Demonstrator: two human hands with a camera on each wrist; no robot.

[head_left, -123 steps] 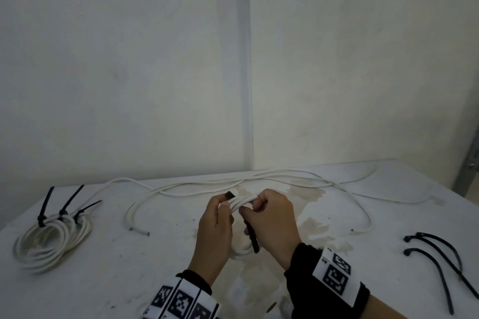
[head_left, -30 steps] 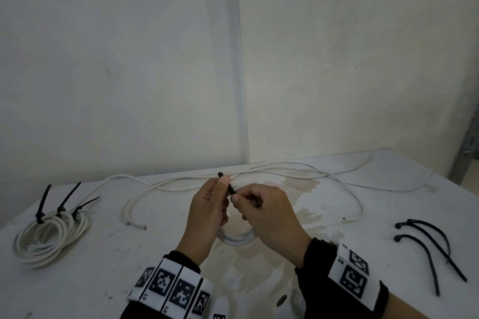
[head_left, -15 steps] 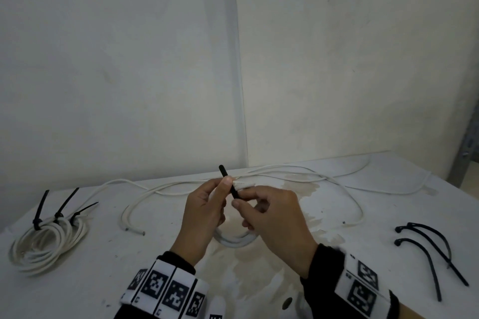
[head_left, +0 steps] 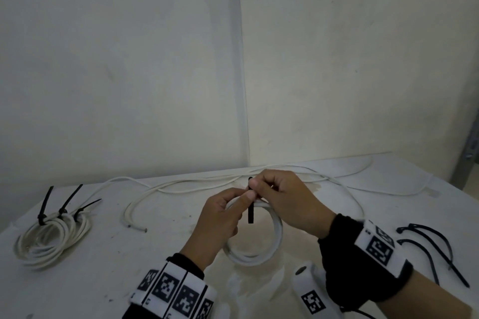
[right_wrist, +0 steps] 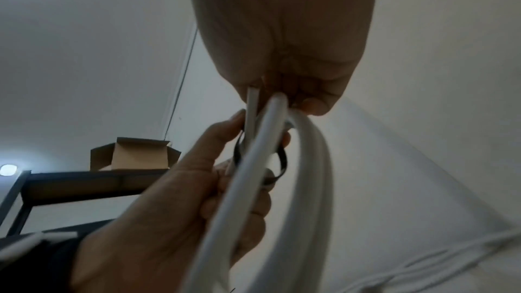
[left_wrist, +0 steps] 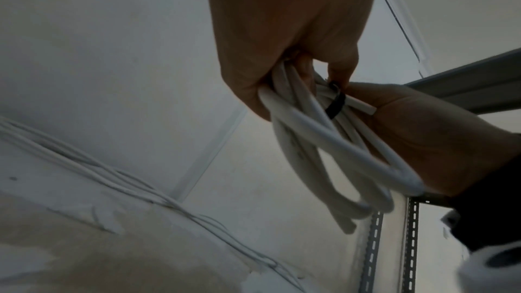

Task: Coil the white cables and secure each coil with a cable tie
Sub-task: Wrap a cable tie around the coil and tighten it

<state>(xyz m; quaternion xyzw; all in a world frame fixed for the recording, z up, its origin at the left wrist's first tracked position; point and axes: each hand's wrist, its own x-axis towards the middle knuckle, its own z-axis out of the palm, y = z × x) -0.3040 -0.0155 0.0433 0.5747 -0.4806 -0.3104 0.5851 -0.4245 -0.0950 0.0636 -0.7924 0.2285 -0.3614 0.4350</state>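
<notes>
I hold a small coil of white cable (head_left: 261,254) upright above the table's middle. My left hand (head_left: 242,198) grips the coil's top, fingers curled round the strands, thumb by the black cable tie (head_left: 250,212). My right hand (head_left: 255,185) pinches the tie's upper end just above the coil. The tie's tail hangs down in front of the coil. In the left wrist view the tie (left_wrist: 335,106) loops round the coil (left_wrist: 324,139). The right wrist view shows the tie (right_wrist: 282,164) as a loose loop about the strands (right_wrist: 270,186), my left hand (right_wrist: 169,208) below it.
A finished coil (head_left: 51,237) with three black ties lies at the table's left. Long loose white cables (head_left: 181,185) run along the back. Spare black ties (head_left: 427,243) lie at the right. A metal rack (head_left: 466,155) stands beyond the right edge.
The tie's free end pointed up between my hands; now it hangs down in front of the coil. My right hand has moved up over the coil's top, and more of the coil shows.
</notes>
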